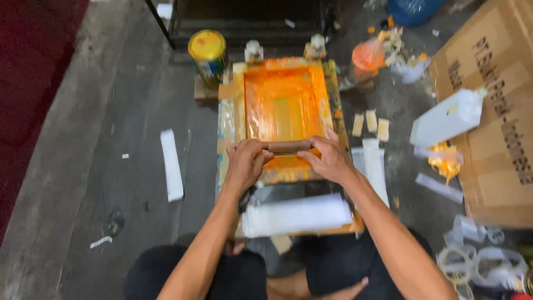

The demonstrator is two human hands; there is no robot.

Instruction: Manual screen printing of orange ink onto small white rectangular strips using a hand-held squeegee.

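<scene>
Both hands grip a squeegee on an orange-inked screen frame.

Left hand and right hand have fingers closed around the brown squeegee, lying between them across the frame; white sheet lies nearer the body.

Orange ink everywhere, brown bar in my grip

I'm gripping a dull brown squeegee handle over a printing screen that is glowing bright orange, with a paler greenish-yellow streak running down its middle. Its frame is showing yellow-orange smears. A white sheet is lying below it, a can with a yellow lid is standing on the dark grey floor, a white strip is lying there too, and a tan cardboard box is carrying dark lettering.
</scene>
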